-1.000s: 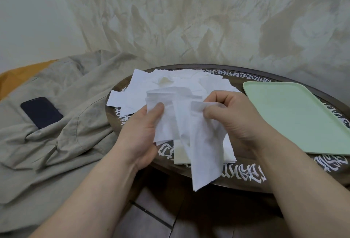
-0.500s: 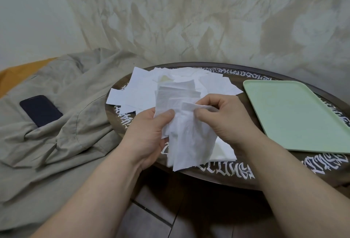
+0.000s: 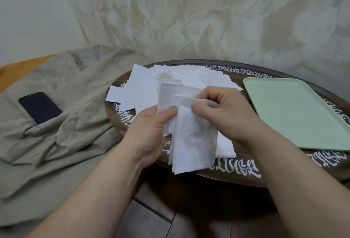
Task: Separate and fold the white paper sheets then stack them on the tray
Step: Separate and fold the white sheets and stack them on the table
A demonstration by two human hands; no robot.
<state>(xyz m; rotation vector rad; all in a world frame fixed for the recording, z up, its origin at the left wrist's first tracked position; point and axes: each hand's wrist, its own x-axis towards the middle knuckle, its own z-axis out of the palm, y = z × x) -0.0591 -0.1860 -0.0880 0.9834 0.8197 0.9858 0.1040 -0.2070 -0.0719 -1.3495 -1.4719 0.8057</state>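
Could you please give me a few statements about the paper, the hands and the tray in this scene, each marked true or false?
1. Both the left hand and the right hand hold the white paper sheet. True.
2. Folded sheets are already stacked on the green tray. False: nothing lies on it.
3. A dark phone lies on the beige cloth. True.
4. The loose paper pile lies on the floor. False: it lies on the round table.
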